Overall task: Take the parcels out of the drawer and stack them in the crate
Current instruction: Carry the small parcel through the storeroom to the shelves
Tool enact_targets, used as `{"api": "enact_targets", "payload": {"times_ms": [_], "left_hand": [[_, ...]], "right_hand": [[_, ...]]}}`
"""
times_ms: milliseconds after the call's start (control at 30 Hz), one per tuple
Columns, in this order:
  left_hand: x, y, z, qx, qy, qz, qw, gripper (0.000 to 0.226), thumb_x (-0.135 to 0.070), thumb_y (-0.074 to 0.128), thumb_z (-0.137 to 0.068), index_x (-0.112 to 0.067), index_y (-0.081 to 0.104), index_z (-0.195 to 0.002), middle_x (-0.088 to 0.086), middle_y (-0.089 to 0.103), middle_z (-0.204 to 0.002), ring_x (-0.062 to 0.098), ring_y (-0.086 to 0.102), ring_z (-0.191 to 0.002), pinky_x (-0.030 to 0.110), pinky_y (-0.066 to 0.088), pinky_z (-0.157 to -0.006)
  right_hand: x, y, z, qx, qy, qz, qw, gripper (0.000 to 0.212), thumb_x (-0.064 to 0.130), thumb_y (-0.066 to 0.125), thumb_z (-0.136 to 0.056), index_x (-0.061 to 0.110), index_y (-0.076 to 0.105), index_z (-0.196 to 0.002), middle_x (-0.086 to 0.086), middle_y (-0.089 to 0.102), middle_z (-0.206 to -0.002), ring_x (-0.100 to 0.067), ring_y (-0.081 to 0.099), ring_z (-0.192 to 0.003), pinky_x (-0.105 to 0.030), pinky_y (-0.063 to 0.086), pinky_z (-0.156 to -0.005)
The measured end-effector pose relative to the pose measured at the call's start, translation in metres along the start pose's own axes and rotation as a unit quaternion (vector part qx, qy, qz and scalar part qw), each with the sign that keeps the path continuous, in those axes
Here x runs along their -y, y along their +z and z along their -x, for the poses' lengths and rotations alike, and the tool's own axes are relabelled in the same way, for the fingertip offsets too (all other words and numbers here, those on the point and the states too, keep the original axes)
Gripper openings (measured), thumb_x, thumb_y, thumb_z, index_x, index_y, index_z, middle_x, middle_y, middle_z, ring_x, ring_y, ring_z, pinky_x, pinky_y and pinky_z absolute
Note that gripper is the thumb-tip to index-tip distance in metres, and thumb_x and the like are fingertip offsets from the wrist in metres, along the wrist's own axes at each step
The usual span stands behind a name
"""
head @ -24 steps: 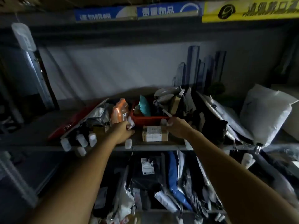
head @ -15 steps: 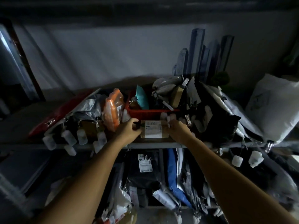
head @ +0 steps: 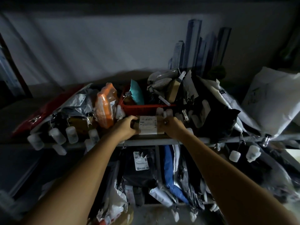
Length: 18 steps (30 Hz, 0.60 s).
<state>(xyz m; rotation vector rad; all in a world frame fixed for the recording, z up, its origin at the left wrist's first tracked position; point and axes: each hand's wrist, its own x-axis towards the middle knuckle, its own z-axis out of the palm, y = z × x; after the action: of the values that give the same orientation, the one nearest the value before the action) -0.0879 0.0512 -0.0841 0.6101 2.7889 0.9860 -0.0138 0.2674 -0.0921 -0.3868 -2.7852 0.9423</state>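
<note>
A small brown cardboard parcel point(head: 148, 125) with a white label lies at the front of a dim metal shelf point(head: 162, 141). My left hand point(head: 125, 126) grips its left end and my right hand point(head: 172, 126) grips its right end. Right behind the parcel stands a red crate point(head: 142, 109), filled with a teal packet point(head: 137, 93), grey pouches and a brown box. Whether the parcel rests on the shelf or is lifted off it is not clear.
An orange packet point(head: 106, 105), silver and red bags lie left of the crate. Black and white mailers point(head: 215, 114) pile up on the right, with a big white bag point(head: 274, 101) beyond. White tags hang off the shelf edge. More parcels fill the lower shelf point(head: 142, 168).
Both hands came in from beside the parcel and closed on its two ends. The view tilted downward and nearer to the shelf.
</note>
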Motion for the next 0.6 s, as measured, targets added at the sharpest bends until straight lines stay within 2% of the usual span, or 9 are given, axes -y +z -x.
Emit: {"api": "enact_targets", "payload": {"times_ms": [167, 233, 300, 333, 433, 500, 533, 600], "left_hand": [[-0.008, 0.005, 0.018, -0.035, 0.014, 0.061, 0.997, 0.072, -0.029, 0.082, -0.082, -0.033, 0.044, -0.143, 0.001, 0.055, -0.131, 0.020, 0.055, -0.114, 0.045, 0.052, -0.098], [-0.015, 0.002, 0.025, -0.041, 0.029, 0.071, 0.996, 0.080, -0.028, 0.082, -0.081, -0.034, 0.038, -0.147, 0.004, 0.055, -0.132, 0.022, 0.056, -0.115, 0.047, 0.053, -0.097], [-0.026, -0.006, 0.034, -0.048, 0.036, 0.087, 0.994, 0.087, -0.027, 0.081, -0.082, -0.037, 0.029, -0.151, 0.005, 0.054, -0.132, 0.025, 0.059, -0.114, 0.049, 0.055, -0.095], [-0.032, -0.010, 0.037, -0.054, 0.043, 0.094, 0.993, 0.088, -0.026, 0.080, -0.083, -0.038, 0.027, -0.152, 0.005, 0.054, -0.133, 0.026, 0.060, -0.112, 0.049, 0.056, -0.093], [-0.055, -0.021, 0.048, -0.060, 0.087, 0.122, 0.987, 0.086, -0.015, 0.077, -0.086, -0.036, 0.028, -0.153, 0.003, 0.049, -0.144, 0.023, 0.059, -0.116, 0.044, 0.058, -0.090], [-0.074, -0.026, 0.052, -0.059, 0.108, 0.154, 0.980, 0.083, -0.006, 0.075, -0.086, -0.031, 0.032, -0.153, -0.005, 0.044, -0.139, 0.011, 0.058, -0.102, 0.036, 0.061, -0.081], [-0.083, -0.027, 0.052, -0.059, 0.116, 0.165, 0.978, 0.082, -0.003, 0.075, -0.085, -0.029, 0.035, -0.152, -0.006, 0.043, -0.136, 0.009, 0.057, -0.097, 0.035, 0.061, -0.077], [-0.102, -0.028, 0.054, -0.058, 0.139, 0.192, 0.970, 0.083, 0.000, 0.078, -0.081, -0.033, 0.041, -0.147, 0.000, 0.046, -0.140, 0.019, 0.058, -0.110, 0.045, 0.061, -0.082]], "right_hand": [[0.003, -0.003, 0.021, -0.047, -0.010, -0.018, 0.999, 0.028, 0.034, 0.061, -0.094, 0.012, 0.064, -0.110, -0.009, 0.068, -0.093, -0.025, 0.063, -0.079, -0.025, 0.041, -0.055], [0.006, -0.009, 0.032, -0.077, -0.018, -0.043, 0.996, 0.028, 0.029, 0.063, -0.093, 0.012, 0.063, -0.115, -0.010, 0.070, -0.098, -0.029, 0.066, -0.088, -0.030, 0.048, -0.063], [0.010, -0.018, 0.044, -0.099, -0.023, -0.096, 0.990, 0.036, 0.025, 0.069, -0.091, 0.014, 0.060, -0.123, -0.007, 0.071, -0.106, -0.026, 0.068, -0.096, -0.038, 0.056, -0.079], [0.013, -0.024, 0.051, -0.107, -0.028, -0.110, 0.988, 0.042, 0.023, 0.071, -0.089, 0.015, 0.058, -0.128, -0.005, 0.071, -0.108, -0.024, 0.068, -0.098, -0.037, 0.056, -0.083], [0.022, -0.049, 0.069, -0.141, -0.043, -0.136, 0.980, 0.055, 0.019, 0.076, -0.084, 0.019, 0.055, -0.136, 0.000, 0.070, -0.108, -0.019, 0.068, -0.099, -0.036, 0.057, -0.084], [0.028, -0.068, 0.082, -0.157, -0.048, -0.165, 0.972, 0.059, 0.016, 0.077, -0.084, 0.022, 0.053, -0.138, 0.007, 0.067, -0.103, -0.016, 0.068, -0.097, -0.038, 0.060, -0.082], [0.029, -0.079, 0.088, -0.168, -0.051, -0.170, 0.970, 0.060, 0.015, 0.077, -0.085, 0.023, 0.052, -0.138, 0.009, 0.066, -0.102, -0.015, 0.068, -0.096, -0.036, 0.061, -0.079], [0.029, -0.100, 0.101, -0.188, -0.056, -0.163, 0.967, 0.059, 0.014, 0.076, -0.085, 0.024, 0.052, -0.138, 0.010, 0.065, -0.102, -0.012, 0.067, -0.093, -0.029, 0.060, -0.073]]}}
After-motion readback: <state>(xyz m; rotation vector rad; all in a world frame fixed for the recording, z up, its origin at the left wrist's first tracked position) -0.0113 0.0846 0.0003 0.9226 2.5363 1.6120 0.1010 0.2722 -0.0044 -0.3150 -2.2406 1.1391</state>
